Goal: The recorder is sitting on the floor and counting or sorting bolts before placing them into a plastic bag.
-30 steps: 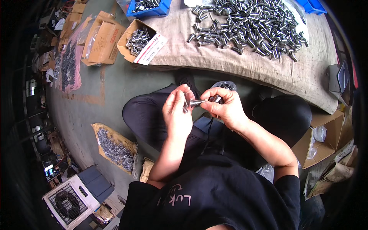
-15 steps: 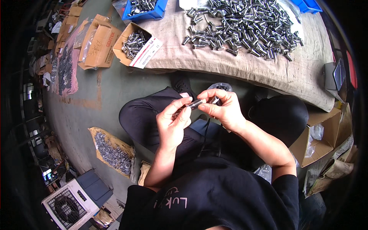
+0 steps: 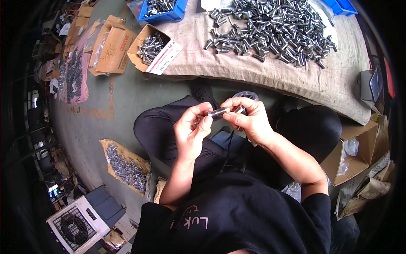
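Observation:
My left hand [image 3: 191, 132] and my right hand [image 3: 252, 122] meet above my lap. Between them lies a dark, shiny metal bolt [image 3: 218, 113], roughly level, pinched by the fingertips at both ends. A second short metal piece [image 3: 240, 110] is tucked in my right hand's fingers, and a glint of metal shows behind my left thumb, too covered to name. Beyond my right hand, a plastic-lined container [image 3: 246, 94] holds small dark parts. A large heap of similar headed metal pieces [image 3: 275, 34] spreads over the cloth-covered table [image 3: 190, 63].
On the table's left stand an open carton [image 3: 163, 61] of metal pieces and a blue bin [image 3: 169, 16]. Left on the floor are an opened cardboard box [image 3: 111, 51], a tray of small parts [image 3: 127, 169] and a fan unit [image 3: 74, 226]. At right sits an open carton [image 3: 355, 167].
Both hands stay together at nearly the same place, and the bolt is still between them. The fingers have shifted slightly on it, and the whole view has moved a little.

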{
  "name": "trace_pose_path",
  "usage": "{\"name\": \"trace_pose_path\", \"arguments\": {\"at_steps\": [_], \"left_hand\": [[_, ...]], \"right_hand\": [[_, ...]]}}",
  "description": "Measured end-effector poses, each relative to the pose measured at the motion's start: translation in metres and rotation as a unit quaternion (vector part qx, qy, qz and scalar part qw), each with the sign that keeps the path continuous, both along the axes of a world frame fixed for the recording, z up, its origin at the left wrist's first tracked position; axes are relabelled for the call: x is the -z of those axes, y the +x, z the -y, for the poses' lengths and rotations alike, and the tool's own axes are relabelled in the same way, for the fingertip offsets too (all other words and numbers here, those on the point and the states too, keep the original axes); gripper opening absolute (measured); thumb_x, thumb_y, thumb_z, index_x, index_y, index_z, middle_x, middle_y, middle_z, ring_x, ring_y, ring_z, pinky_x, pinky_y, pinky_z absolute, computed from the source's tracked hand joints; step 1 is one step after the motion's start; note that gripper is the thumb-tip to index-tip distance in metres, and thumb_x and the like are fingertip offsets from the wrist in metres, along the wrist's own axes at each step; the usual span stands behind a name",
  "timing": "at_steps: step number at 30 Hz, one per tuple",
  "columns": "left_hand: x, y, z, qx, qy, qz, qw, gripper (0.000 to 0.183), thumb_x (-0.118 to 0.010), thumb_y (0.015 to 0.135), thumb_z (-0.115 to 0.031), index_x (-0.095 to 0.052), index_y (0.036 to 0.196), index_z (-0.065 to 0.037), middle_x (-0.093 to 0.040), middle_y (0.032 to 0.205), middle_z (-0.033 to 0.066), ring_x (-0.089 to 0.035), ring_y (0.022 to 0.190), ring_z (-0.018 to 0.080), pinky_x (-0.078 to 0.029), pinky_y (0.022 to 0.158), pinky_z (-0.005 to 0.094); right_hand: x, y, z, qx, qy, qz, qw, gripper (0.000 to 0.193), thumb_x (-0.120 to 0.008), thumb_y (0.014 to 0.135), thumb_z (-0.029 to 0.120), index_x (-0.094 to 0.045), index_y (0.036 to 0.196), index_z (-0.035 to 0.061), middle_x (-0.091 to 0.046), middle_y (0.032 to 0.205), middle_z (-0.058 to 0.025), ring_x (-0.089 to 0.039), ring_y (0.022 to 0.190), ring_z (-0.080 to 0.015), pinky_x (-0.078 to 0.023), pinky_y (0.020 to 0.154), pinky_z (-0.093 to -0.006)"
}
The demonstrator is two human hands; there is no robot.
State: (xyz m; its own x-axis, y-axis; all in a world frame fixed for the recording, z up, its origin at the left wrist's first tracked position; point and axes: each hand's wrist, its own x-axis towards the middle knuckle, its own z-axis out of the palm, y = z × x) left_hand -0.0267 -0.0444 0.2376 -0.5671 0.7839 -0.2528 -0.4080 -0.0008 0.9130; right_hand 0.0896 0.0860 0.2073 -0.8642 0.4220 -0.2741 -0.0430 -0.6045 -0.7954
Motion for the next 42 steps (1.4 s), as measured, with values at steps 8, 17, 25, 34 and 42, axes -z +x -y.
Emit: {"name": "trace_pose_path", "arguments": {"at_steps": [8,17,25,34,42], "left_hand": [[0.001,0.002,-0.006,-0.007,-0.034,-0.253,0.967,0.026,-0.057,0.079,0.003,-0.053,0.105,0.005,-0.053,0.092,0.0044,-0.049,0.07,0.0066,-0.041,0.062,0.017],[-0.001,-0.001,-0.011,-0.079,0.076,0.201,0.973,0.027,-0.041,0.087,-0.003,-0.047,0.112,0.005,-0.053,0.096,0.0114,-0.054,0.088,0.0195,-0.045,0.083,0.0337],[0.011,0.02,-0.028,-0.157,0.078,0.076,0.982,0.027,-0.039,0.091,-0.006,-0.045,0.115,0.003,-0.053,0.099,0.0107,-0.051,0.104,0.0234,-0.041,0.092,0.0344],[0.016,0.017,-0.026,-0.14,0.076,0.135,0.978,0.033,-0.039,0.093,-0.024,-0.049,0.11,0.002,-0.054,0.096,0.0097,-0.053,0.094,0.0199,-0.043,0.082,0.0321],[0.007,0.009,-0.013,-0.066,-0.041,0.041,0.996,0.017,-0.055,0.087,-0.014,-0.056,0.095,0.001,-0.056,0.074,0.0042,-0.048,0.055,0.0056,-0.035,0.042,0.017]], "right_hand": [[0.003,-0.002,0.002,0.005,-0.066,-0.015,0.998,0.017,-0.065,0.077,0.007,-0.061,0.093,0.0042,-0.056,0.069,0.0009,-0.045,0.052,-0.0035,-0.032,0.043,-0.0176],[-0.002,-0.005,-0.01,0.01,-0.299,-0.069,0.952,0.006,-0.059,0.08,0.009,-0.055,0.078,0.0053,-0.056,0.066,-0.003,-0.053,0.056,-0.0082,-0.037,0.037,-0.021],[-0.007,-0.01,0.015,-0.045,0.059,-0.01,0.997,0.02,-0.071,0.071,0.011,-0.055,0.083,0.0054,-0.052,0.065,0.0017,-0.048,0.062,-0.0049,-0.04,0.056,-0.0199],[0.0,-0.005,0.006,0.007,-0.02,0.022,1.0,0.012,-0.065,0.078,0.007,-0.061,0.088,0.0031,-0.056,0.069,0.0023,-0.046,0.054,-0.0023,-0.037,0.047,-0.0169],[0.0,-0.004,0.005,0.041,-0.037,-0.007,0.998,0.016,-0.066,0.076,0.005,-0.061,0.092,0.0048,-0.054,0.068,0.0039,-0.045,0.051,-0.0012,-0.032,0.042,-0.0162]]}}
